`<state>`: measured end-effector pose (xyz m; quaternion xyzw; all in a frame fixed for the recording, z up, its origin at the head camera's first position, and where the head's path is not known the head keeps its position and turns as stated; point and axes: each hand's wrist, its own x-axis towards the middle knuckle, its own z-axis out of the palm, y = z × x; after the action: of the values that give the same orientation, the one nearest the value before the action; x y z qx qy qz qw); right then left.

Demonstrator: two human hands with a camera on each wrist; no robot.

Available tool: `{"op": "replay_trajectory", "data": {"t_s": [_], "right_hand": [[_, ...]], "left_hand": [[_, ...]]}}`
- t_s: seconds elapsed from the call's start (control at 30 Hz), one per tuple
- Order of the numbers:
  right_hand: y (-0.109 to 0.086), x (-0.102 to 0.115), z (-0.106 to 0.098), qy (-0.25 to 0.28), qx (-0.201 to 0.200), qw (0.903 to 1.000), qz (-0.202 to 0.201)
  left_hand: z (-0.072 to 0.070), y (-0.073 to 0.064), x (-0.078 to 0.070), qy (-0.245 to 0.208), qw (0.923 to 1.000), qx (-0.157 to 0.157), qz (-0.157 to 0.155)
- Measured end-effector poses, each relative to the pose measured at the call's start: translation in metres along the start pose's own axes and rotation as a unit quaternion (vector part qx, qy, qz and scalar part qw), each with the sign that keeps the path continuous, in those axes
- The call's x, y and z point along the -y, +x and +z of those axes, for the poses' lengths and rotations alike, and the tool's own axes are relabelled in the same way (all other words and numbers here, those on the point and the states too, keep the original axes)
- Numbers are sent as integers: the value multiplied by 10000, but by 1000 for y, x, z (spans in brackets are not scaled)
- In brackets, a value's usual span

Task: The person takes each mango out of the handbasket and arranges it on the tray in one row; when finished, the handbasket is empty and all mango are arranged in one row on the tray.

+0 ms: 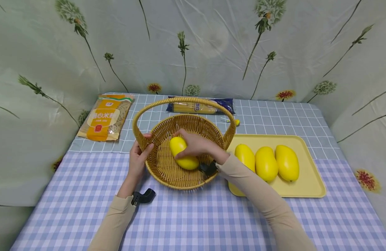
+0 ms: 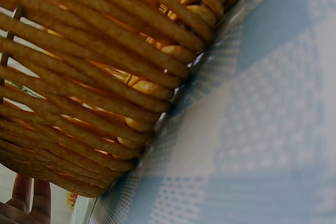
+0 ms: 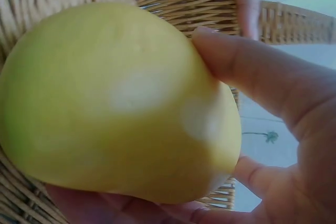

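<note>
The right hand (image 1: 196, 144) is lowering a yellow mango (image 1: 181, 153) into the wicker basket (image 1: 167, 174), its fingers (image 3: 252, 72) curled round the fruit, which is sitting just above the woven floor. The left hand (image 1: 138, 158) is steadying the basket, fingers gripping the near rim. Next, I'd judge, the mango needs releasing gently, then reaching for the three mangoes (image 1: 266, 163) on the yellow tray (image 1: 309, 184), well right of the fingers on the counter (image 1: 193, 223).

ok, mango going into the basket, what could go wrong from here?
1. The right hand holds the mango inside the wicker basket; let go early, it could roll.
2. The left hand grips only the rim; the basket might tip or slide.
3. The arching handle may snag the right hand coming out.
</note>
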<state>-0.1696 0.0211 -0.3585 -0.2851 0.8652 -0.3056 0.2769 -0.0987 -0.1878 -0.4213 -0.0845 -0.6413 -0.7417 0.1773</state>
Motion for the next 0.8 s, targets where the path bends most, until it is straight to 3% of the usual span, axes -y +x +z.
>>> {"op": "replay_trajectory", "data": {"t_s": [0.23, 0.53, 0.8], "right_hand": [[-11, 2, -6, 187, -279, 9992, -235], [-30, 8, -10, 474, -837, 9939, -541], [-51, 12, -6, 806, -1589, 9798, -910]], "left_hand": [[-10, 2, 21, -42, 9999, 12, 129], [-10, 1, 20, -15, 9999, 10, 117], [-10, 2, 21, -78, 9999, 4, 109]]}}
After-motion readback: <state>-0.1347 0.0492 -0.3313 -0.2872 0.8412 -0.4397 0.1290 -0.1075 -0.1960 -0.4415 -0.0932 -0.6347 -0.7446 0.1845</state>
